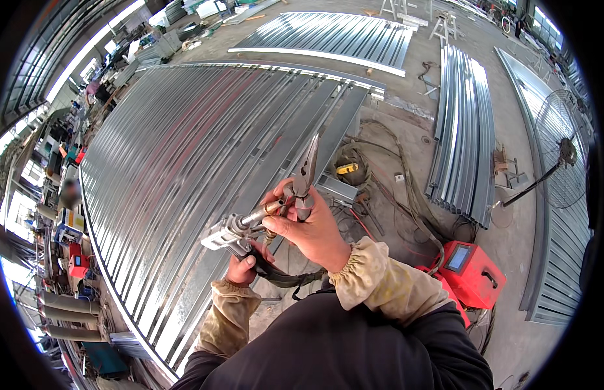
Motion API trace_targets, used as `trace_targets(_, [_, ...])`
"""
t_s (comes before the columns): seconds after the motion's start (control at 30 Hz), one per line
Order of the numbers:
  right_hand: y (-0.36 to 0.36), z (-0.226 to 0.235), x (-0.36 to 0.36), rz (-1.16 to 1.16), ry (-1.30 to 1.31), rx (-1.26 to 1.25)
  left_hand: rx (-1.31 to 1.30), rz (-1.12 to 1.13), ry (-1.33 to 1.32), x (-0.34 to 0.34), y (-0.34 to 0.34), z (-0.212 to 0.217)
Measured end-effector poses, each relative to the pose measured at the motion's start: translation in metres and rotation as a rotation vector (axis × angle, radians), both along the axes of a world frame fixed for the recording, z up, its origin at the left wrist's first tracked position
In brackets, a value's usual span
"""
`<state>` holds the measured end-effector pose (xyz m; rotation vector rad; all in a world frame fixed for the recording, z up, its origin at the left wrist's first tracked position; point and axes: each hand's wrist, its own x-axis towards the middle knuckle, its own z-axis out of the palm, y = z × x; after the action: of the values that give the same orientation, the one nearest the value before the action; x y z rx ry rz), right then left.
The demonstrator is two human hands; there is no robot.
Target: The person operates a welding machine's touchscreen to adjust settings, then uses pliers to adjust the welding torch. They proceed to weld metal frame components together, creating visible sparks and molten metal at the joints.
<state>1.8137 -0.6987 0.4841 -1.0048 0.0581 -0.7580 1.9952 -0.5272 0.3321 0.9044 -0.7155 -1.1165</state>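
Note:
My left hand [242,269] is wrapped round the handle of a silver welding gun [221,236], whose black cable sags below towards my body. The gun's metal tube points up and right, its end close to my right fingers. In my right hand [318,235] is a pair of long-nose pliers [306,170], held jaws upward. The right thumb and fingers also reach round the front end of the gun; exactly what they grip there is partly hidden. Beneath both hands lies a large frame of grey metal strips [185,149].
A red machine with a screen [474,273] stands at my right. Cables and hoses [406,156] coil on the floor ahead of it, near a yellow tool [347,169]. Stacked metal channels [463,130] and a pedestal fan [566,153] are further right; another metal panel [334,39] lies beyond.

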Motion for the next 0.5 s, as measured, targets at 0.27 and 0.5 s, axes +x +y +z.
trace_targets(0.27, [-0.019, -0.029, -0.034, -0.061, 0.182, -0.111, 0.066, 0.025, 0.001, -0.001, 0.004, 0.005])
trace_targets(0.5, [-0.03, -0.054, -0.054, -0.128, 0.457, -0.546, 0.073, 0.042, -0.036, 0.0, 0.0, 0.009])
